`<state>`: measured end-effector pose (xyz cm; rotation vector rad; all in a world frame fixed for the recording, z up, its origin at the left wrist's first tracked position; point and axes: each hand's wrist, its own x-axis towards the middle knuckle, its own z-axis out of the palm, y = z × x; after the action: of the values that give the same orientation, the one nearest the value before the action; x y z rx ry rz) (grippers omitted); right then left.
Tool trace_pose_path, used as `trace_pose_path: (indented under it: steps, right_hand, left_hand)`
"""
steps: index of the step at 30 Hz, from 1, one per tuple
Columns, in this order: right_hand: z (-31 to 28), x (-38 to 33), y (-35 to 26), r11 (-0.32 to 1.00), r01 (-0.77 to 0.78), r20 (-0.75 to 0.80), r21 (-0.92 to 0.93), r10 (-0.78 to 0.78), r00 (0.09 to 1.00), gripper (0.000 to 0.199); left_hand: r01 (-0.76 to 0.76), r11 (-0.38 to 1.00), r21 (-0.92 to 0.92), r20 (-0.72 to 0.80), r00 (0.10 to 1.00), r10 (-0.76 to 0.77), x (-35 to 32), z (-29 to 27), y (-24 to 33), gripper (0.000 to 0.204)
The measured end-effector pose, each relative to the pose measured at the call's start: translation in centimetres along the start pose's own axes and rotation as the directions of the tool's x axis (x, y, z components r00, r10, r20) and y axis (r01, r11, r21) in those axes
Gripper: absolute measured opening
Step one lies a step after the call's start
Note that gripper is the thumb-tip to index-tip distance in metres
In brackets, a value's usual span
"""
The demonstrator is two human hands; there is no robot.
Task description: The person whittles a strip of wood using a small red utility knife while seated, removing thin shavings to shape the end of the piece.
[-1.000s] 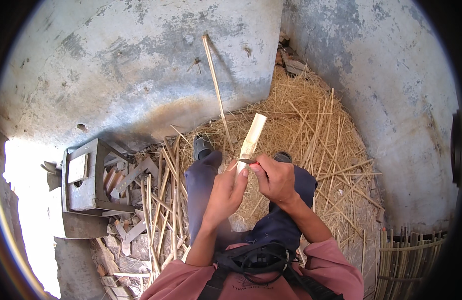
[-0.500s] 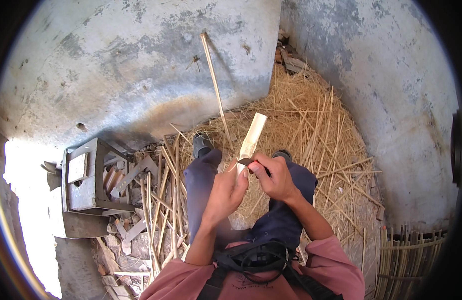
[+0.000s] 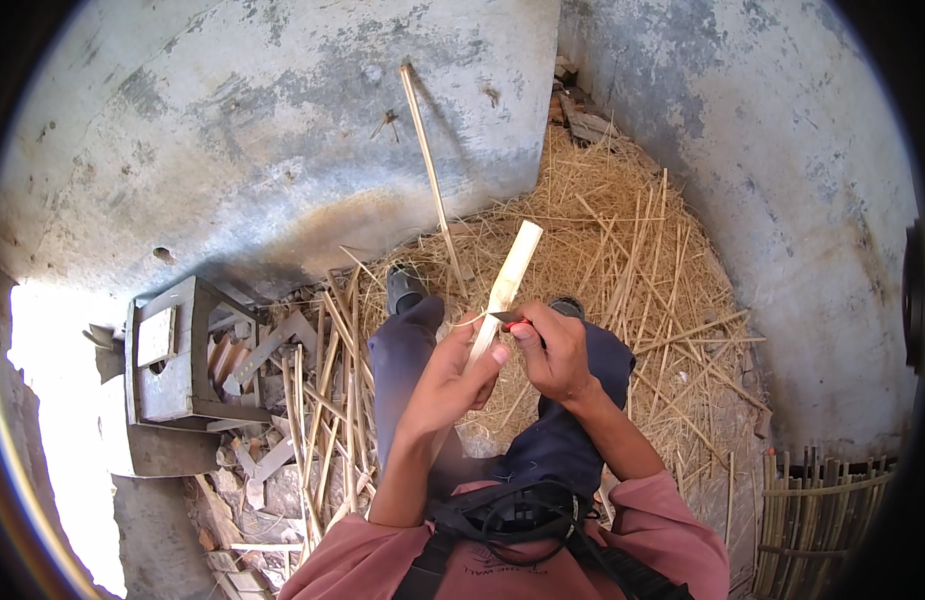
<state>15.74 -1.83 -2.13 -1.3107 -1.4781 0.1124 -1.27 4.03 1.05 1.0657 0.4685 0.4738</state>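
Holding one pale strip (image 3: 513,267), one red-handled knife (image 3: 509,317).

The left hand (image 3: 450,378) hides part of the bamboo strip (image 3: 516,264); the right hand (image 3: 557,355) covers much of the knife (image 3: 504,316); the lower edge crops the slatted basket (image 3: 817,525).

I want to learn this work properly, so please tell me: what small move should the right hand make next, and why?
Probably the right hand should ease the knife slightly further along the pale strip, since its blade meets the strip with a thin curl beside it, seemingly attached, while the left hand holds the strip below.
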Motion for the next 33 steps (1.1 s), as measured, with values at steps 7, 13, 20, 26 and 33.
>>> trace_pose_path:
  steps: [7,13,20,26,33]
  right_hand:
    - [0.2,-0.1,0.0,0.998,0.052,-0.008,-0.043,-0.053,0.999,0.013]
    - [0.7,-0.5,0.3,0.993,0.078,-0.022,-0.088,-0.080,0.997,0.013]
    - [0.8,-0.3,-0.6,1.000,-0.020,0.003,-0.011,0.020,1.000,0.016]
    - [0.6,-0.6,0.2,0.999,-0.019,0.063,0.041,0.016,0.998,0.018]
    - [-0.6,0.0,-0.2,0.994,-0.054,0.164,0.091,0.038,0.986,0.018]
  left_hand:
    - [-0.039,0.998,-0.039,-0.054,0.998,0.037,0.2,-0.1,-0.9,0.038]
    - [-0.011,0.998,-0.055,0.030,0.999,0.013,0.0,-0.2,-0.1,0.046]
    - [0.070,0.992,-0.104,0.072,0.995,-0.063,0.3,-0.8,-0.5,0.047]
    - [0.044,0.997,-0.062,0.111,0.993,-0.037,0.3,-0.9,-0.5,0.059]
    - [0.041,0.996,-0.074,0.138,0.990,-0.030,-0.1,-0.8,-0.1,0.050]
